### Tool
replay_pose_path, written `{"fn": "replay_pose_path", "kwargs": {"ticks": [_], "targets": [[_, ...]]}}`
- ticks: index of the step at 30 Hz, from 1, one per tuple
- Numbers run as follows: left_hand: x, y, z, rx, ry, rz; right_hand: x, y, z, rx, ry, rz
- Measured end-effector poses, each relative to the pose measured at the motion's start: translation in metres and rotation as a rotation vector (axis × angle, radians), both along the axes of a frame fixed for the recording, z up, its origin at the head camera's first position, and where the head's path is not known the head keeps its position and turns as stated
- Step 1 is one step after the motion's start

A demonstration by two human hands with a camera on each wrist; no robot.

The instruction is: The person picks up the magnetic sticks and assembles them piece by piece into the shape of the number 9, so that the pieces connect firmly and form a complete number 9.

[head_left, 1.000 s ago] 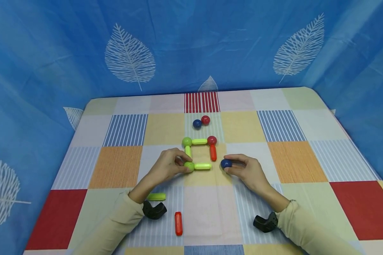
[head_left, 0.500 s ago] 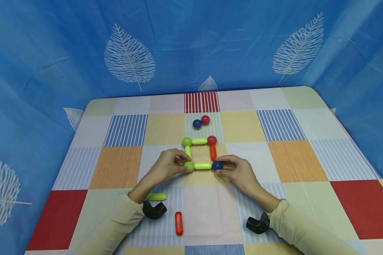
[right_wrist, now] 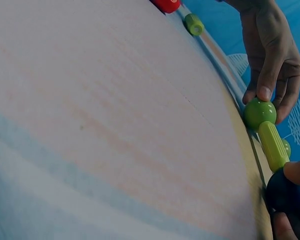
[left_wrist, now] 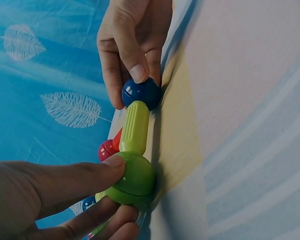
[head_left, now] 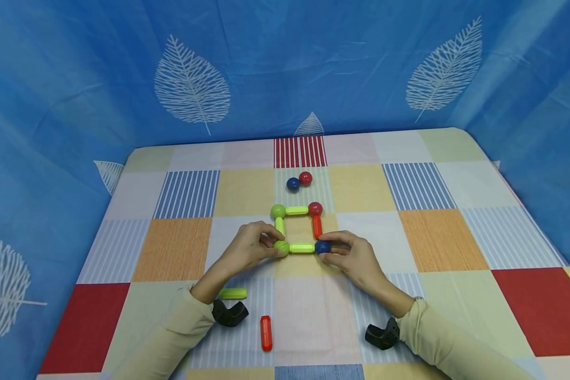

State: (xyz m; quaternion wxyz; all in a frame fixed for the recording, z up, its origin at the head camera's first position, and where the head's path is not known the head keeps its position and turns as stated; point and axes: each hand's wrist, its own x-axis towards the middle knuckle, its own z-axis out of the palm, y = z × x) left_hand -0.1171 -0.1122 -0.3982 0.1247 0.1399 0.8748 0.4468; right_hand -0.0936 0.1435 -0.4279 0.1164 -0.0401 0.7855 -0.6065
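I see a person's left grip (head_left: pixel 249 246) pinching a green ball (left_wrist: pixel 135 180), the right grip (head_left: pixel 358 258) a navy ball (left_wrist: pixel 141 94) — a ribbed lime rod (left_wrist: pixel 134 128) bridging them on the desk (head_left: pixel 299 306).

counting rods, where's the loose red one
Head view: the loose red rod lies low, left of centre, below and right of the loose lime rod.

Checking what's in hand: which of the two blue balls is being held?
The nearer blue ball, pinched by the right hand at the end of a yellow-green stick; the other blue ball lies beside a red ball.
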Motion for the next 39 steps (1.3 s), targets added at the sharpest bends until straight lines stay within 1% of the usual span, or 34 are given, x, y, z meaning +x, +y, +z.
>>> {"fn": "replay_pose_path", "kwargs": {"ticks": [11, 13, 15, 18, 21, 23, 25, 28, 30, 33, 39], "targets": [[-0.001, 0.0, 0.0, 0.002, -0.005, -0.006, -0.002, 0.002, 0.002, 0.051, 0.021, 0.025], [-0.001, 0.0, 0.001, -0.001, -0.008, -0.006, -0.003, 0.003, 0.004, 0.059, 0.027, 0.021], [-0.002, 0.0, 0.001, -0.004, -0.008, -0.011, -0.006, 0.005, 0.009, 0.078, 0.061, 0.013], [-0.003, 0.001, 0.002, -0.004, -0.012, -0.003, -0.02, 0.008, 0.023, 0.135, 0.157, -0.001], [-0.003, 0.002, 0.003, -0.003, -0.019, 0.011, -0.042, 0.01, 0.034, 0.209, 0.244, 0.004], [-0.002, 0.002, 0.003, -0.001, -0.027, 0.017, -0.058, 0.01, 0.037, 0.245, 0.251, 0.027], [-0.001, 0.002, 0.002, 0.004, -0.031, 0.01, -0.072, 0.01, 0.036, 0.273, 0.242, 0.063], [0.0, 0.002, -0.001, 0.015, -0.03, -0.001, -0.087, 0.007, 0.032, 0.319, 0.225, 0.119], [0.0, 0.002, -0.002, 0.02, -0.029, -0.003, -0.093, 0.004, 0.03, 0.35, 0.227, 0.144], [-0.001, 0.002, -0.002, 0.021, -0.032, 0.004, -0.098, 0.0, 0.029, 0.382, 0.227, 0.162], [-0.003, 0.0, 0.0, 0.014, -0.03, 0.01, -0.101, -0.003, 0.027, 0.412, 0.207, 0.161]]}}
